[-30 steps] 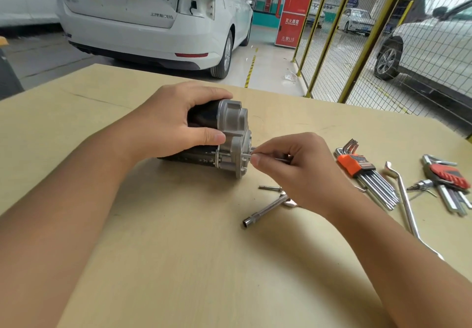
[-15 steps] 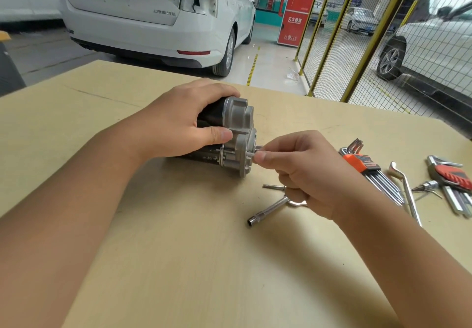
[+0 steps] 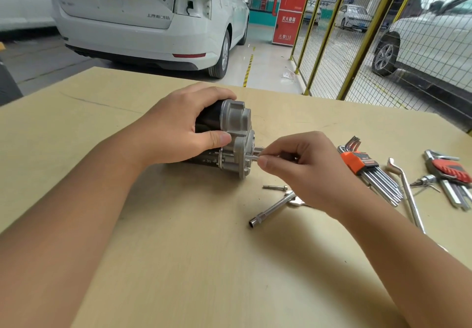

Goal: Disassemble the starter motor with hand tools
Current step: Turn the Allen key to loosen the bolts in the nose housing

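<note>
The starter motor point(image 3: 224, 138) is clamped by the left hand point(image 3: 178, 128), fingers curled over its black body and the thumb pressed against the grey end housing. A slim metal bolt point(image 3: 255, 158) is pinched between thumb and forefinger of the right hand point(image 3: 306, 169), its tip seated in the flange of the housing. The motor is laid on its side on the wooden table point(image 3: 178, 264), near the middle, directly ahead of both wrists.

The key relation is read here: the motor's long axis runs left to right, and the bolt is lined up along that same axis, pointing out toward the right hand. That hand is the nearer one to the fastener, so a straight pull rightward, likely with some finger-turning, is judged to be what the next move needs, while the left hand braces against it.

Just below the right hand, a loose bolt point(image 3: 275, 187) is seen lying free, and beside it a socket wrench point(image 3: 274, 207) is left on the table. Farther right, an orange-holdered hex key set point(image 3: 367, 172), a bent steel bar point(image 3: 406, 195) and a red-holdered key set point(image 3: 452, 174) are spread out.

Beyond the table, a white car point(image 3: 143, 16) is parked, Chinese lettering visible on its boot lid but not read with confidence. White Chinese characters and what looks like "110" are shown on a red cabinet point(image 3: 287, 8).
</note>
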The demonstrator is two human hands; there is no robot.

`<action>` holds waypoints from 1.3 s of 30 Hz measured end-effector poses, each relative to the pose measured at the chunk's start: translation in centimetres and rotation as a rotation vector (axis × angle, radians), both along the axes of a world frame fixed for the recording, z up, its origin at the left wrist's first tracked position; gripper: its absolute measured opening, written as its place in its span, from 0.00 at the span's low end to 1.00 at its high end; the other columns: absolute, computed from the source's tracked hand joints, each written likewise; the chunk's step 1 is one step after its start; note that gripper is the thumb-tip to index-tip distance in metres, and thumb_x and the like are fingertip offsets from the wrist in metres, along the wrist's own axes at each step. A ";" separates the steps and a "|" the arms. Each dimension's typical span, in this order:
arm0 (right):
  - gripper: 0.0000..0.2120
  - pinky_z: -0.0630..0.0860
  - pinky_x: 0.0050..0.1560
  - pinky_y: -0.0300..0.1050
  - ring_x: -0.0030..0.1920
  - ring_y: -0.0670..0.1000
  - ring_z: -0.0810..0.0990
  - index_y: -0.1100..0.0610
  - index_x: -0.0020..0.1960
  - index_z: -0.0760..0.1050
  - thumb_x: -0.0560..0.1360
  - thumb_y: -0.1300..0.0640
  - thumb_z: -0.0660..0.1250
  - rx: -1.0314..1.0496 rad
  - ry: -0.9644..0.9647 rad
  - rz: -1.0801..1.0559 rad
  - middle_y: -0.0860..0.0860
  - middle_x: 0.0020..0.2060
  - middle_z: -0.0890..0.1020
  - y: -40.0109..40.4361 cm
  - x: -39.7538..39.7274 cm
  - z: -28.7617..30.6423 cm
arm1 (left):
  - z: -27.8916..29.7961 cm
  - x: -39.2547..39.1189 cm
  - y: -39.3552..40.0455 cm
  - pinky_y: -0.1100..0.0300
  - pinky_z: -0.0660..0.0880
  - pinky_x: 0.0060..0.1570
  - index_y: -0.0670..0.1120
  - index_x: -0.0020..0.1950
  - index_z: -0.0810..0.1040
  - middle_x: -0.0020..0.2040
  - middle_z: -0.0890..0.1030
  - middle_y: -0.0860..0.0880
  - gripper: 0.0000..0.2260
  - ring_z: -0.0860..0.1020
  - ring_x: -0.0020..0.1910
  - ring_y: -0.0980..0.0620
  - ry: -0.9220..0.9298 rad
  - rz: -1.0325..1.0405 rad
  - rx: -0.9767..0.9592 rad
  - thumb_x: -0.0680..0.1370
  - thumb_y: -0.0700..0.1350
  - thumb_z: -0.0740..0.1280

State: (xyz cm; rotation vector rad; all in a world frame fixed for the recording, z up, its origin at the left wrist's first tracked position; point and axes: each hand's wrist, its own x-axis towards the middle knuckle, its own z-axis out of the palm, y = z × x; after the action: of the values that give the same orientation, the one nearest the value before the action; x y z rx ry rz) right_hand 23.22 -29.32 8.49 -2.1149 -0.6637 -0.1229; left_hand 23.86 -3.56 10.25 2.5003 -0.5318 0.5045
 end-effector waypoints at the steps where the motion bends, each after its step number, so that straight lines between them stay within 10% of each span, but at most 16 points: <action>1: 0.06 0.66 0.31 0.42 0.30 0.47 0.69 0.52 0.40 0.85 0.76 0.56 0.74 0.017 0.024 0.006 0.56 0.29 0.77 0.1 0.0 -0.1 | 0.0 0.0 0.0 0.57 0.70 0.66 0.57 0.74 0.74 0.64 0.74 0.63 0.31 0.73 0.66 0.59 -0.002 0.000 -0.001 0.71 0.59 0.72; 14: 0.05 0.69 0.32 0.48 0.32 0.50 0.70 0.52 0.40 0.85 0.75 0.54 0.74 0.060 0.118 0.003 0.64 0.34 0.78 0.3 -0.2 0.0 | 0.0 -0.1 -0.1 0.57 0.70 0.66 0.57 0.73 0.74 0.65 0.74 0.62 0.35 0.73 0.65 0.58 -0.010 -0.006 0.017 0.66 0.60 0.75; 39: 0.07 0.62 0.24 0.35 0.24 0.45 0.62 0.56 0.39 0.85 0.75 0.58 0.75 0.115 0.176 -0.039 0.46 0.23 0.67 1.4 -0.5 0.2 | -0.3 0.2 -0.5 0.53 0.74 0.61 0.62 0.70 0.73 0.63 0.74 0.62 0.38 0.74 0.60 0.57 -0.076 0.015 0.039 0.60 0.65 0.76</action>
State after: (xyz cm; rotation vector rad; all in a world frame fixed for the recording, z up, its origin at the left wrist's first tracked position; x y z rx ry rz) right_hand 22.68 -27.95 8.67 -2.0010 -0.4990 0.0039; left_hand 24.05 -4.06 9.92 2.5316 -0.5574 0.6018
